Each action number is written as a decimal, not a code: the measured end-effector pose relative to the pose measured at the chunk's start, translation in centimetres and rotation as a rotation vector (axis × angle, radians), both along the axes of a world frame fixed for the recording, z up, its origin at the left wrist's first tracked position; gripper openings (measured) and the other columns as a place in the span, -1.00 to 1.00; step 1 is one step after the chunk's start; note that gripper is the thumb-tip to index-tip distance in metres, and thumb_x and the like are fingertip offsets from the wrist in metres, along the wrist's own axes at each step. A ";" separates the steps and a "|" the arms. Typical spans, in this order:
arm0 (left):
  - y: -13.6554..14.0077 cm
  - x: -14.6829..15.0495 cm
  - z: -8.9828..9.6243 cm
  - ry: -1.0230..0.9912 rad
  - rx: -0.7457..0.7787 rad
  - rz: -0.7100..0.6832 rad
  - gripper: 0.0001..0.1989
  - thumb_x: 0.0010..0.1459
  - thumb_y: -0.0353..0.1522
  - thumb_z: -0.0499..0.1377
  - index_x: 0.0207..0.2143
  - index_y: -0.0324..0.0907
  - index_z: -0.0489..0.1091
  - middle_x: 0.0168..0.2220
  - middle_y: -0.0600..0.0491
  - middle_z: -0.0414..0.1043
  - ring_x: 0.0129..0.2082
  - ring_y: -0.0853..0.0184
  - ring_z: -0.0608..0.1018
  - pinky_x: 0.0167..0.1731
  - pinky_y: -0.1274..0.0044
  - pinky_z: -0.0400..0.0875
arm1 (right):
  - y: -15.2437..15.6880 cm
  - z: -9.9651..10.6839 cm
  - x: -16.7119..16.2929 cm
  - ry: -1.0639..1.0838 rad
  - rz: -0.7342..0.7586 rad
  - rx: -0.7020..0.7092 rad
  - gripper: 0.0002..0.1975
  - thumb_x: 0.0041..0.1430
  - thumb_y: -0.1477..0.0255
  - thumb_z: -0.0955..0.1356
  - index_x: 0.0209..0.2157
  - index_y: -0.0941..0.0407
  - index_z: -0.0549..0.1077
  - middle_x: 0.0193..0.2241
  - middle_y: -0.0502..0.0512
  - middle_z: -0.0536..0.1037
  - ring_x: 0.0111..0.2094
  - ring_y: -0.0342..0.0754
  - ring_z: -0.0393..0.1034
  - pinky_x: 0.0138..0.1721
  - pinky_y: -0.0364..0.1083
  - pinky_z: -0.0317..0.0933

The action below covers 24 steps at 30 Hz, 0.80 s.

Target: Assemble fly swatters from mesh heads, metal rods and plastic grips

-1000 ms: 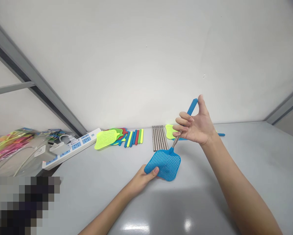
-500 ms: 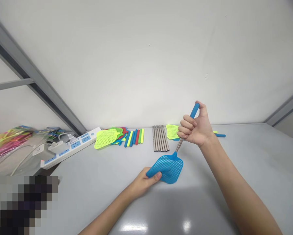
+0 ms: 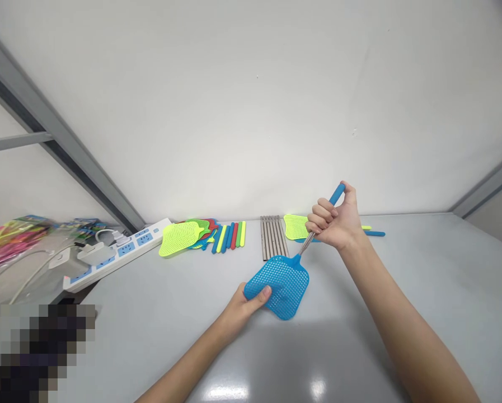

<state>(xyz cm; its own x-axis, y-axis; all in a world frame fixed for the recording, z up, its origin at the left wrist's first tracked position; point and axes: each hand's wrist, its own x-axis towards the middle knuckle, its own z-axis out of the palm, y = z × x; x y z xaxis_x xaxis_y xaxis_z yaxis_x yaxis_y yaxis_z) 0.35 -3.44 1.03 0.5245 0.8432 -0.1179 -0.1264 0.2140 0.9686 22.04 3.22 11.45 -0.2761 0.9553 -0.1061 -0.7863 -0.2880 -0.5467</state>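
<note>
Grey table [image 3: 422, 274] below a pale wall [image 3: 217, 112]: from left, a white power strip [image 3: 117, 257], overlapping swatter heads [image 3: 178, 238] and coloured handles [image 3: 234, 235]; a left hand [image 3: 241, 305] pinches a blue swatter [image 3: 288, 282] by its mesh over the table, before metal rods [image 3: 276, 238], while the right hand [image 3: 338, 224] curls its fingers around the shaft [image 3: 305, 245].

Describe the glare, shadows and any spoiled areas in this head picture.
Head view, bottom: two bright glare patches on the grey table; head view, centre: a dim patch below the blue swatter, shadow or reflection; head view, lower left: blocky pixels hide detail.
</note>
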 end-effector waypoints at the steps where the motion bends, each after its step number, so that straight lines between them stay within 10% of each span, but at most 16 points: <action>1: 0.0 0.0 0.0 -0.021 -0.011 0.046 -0.68 0.02 -0.26 0.08 -0.18 -0.24 0.36 -0.23 -0.05 0.42 -0.25 0.25 0.44 -0.17 0.41 0.27 | 0.0 -0.1 0.0 0.012 -0.029 -0.007 -0.45 -0.16 -0.05 0.14 -0.77 0.09 -0.18 -0.85 -0.15 -0.14 -0.77 -0.25 -0.29 -0.76 -0.17 -0.20; 8: 0.3 0.1 0.2 -0.110 0.017 0.189 -0.71 0.03 -0.31 0.09 -0.20 -0.25 0.35 -0.22 -0.05 0.41 -0.23 0.27 0.43 -0.15 0.43 0.25 | 0.3 -0.7 -0.2 0.116 -0.130 -0.061 -0.48 -0.13 -0.02 0.10 -0.74 0.10 -0.21 -0.84 -0.15 -0.16 -0.76 -0.24 -0.33 -0.76 -0.16 -0.26; 15: 0.4 0.0 0.2 0.009 0.069 0.194 -0.67 0.03 -0.23 0.06 -0.64 -0.29 0.34 -0.61 0.02 0.41 -0.50 0.35 0.43 -0.36 0.52 0.29 | 0.5 -1.1 -0.1 0.166 -0.263 -0.045 -0.49 -0.11 -0.01 0.08 -0.73 0.10 -0.20 -0.86 -0.14 -0.13 -0.77 -0.24 -0.32 -0.77 -0.16 -0.22; 24: 0.4 -0.4 1.1 0.055 0.132 0.352 -0.65 0.07 -0.16 -0.03 -0.53 -0.26 0.29 -0.67 0.07 0.36 -0.62 0.38 0.42 -0.48 0.55 0.29 | 0.6 -2.6 -1.7 0.266 -0.353 0.021 -0.65 0.08 0.32 0.02 -0.72 0.12 -0.01 -0.83 -0.10 -0.01 -0.78 -0.23 -0.14 -0.72 -0.20 -0.09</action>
<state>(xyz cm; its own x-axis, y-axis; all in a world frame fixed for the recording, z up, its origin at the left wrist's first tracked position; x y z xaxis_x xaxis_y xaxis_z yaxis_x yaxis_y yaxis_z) -0.10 -3.07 2.15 0.1956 0.9805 -0.0157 -0.1169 0.0393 0.9924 20.32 3.85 8.89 0.0520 0.9971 -0.0553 -0.9486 0.0320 -0.3147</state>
